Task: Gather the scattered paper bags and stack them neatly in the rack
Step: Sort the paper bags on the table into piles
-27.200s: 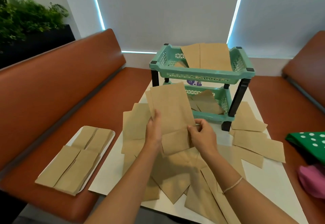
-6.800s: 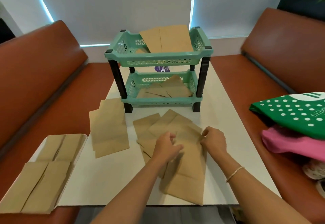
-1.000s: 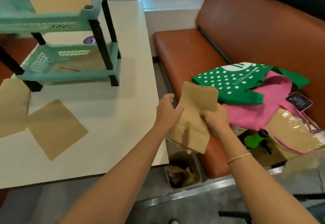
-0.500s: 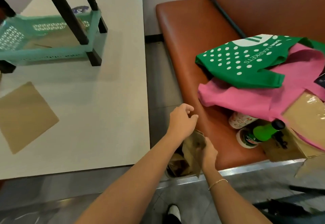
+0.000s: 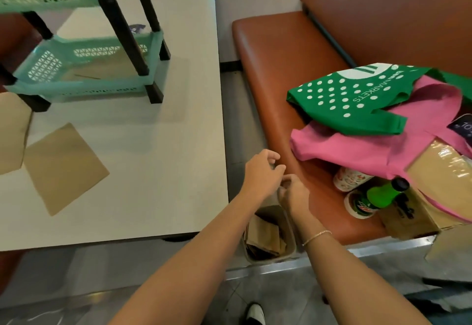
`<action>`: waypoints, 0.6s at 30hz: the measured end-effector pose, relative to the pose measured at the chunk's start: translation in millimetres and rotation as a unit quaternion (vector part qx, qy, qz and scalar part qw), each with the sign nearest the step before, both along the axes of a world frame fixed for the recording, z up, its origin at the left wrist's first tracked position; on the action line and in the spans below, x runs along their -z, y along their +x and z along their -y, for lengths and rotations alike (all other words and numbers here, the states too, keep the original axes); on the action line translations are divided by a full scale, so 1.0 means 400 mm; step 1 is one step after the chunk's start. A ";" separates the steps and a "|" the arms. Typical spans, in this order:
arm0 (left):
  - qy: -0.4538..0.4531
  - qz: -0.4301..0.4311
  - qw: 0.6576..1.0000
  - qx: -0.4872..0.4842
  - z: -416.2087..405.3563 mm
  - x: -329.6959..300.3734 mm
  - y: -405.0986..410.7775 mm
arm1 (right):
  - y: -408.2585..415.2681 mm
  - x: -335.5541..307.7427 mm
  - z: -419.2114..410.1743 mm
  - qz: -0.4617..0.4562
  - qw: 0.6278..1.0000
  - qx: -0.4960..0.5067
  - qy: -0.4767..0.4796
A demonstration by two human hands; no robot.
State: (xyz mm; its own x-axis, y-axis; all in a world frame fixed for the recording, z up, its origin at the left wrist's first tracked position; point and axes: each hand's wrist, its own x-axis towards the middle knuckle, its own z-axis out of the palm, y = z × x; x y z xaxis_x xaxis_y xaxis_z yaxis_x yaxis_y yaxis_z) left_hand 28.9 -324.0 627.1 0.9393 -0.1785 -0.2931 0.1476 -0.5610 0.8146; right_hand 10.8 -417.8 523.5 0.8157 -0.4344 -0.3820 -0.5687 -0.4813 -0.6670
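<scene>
The teal two-tier rack (image 5: 84, 87) stands at the table's far left, with brown paper bags (image 5: 102, 72) lying in its lower tier. Two flat paper bags lie on the white table (image 5: 166, 171), one (image 5: 63, 166) in front of the rack and one (image 5: 12, 133) at the left edge. Both hands hover over a small grey bin (image 5: 291, 243) on the floor between table and bench. My right hand (image 5: 293, 193) pinches the top of a brown paper bag (image 5: 269, 204) standing in the bin. My left hand (image 5: 263, 171) hangs just above it, fingers loosely curled, holding nothing.
On the orange bench (image 5: 275, 74) to the right lie a green dotted tote (image 5: 357, 97), a pink bag (image 5: 370, 151), a green bottle (image 5: 383, 194), cups (image 5: 350, 181) and a cardboard box (image 5: 408, 215). More crumpled brown paper (image 5: 265, 235) fills the bin.
Both hands carried a paper bag from above the bench edge down to the bin. My left hand let go of it and rose; the camera tilted back toward the table.
</scene>
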 end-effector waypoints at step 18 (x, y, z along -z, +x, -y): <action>-0.056 0.112 0.967 -0.221 -0.683 -0.253 0.064 | 0.169 -0.427 -0.662 0.078 0.972 -0.218 -0.043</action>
State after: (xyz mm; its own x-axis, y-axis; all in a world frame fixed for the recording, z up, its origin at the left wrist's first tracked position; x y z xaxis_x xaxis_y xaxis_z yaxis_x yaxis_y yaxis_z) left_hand 54.5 -50.6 728.1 0.9686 0.2366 -0.0762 0.1663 -0.3891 0.9060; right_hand 78.6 -153.0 694.4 0.9747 -0.0594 -0.2157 -0.1929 -0.7113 -0.6759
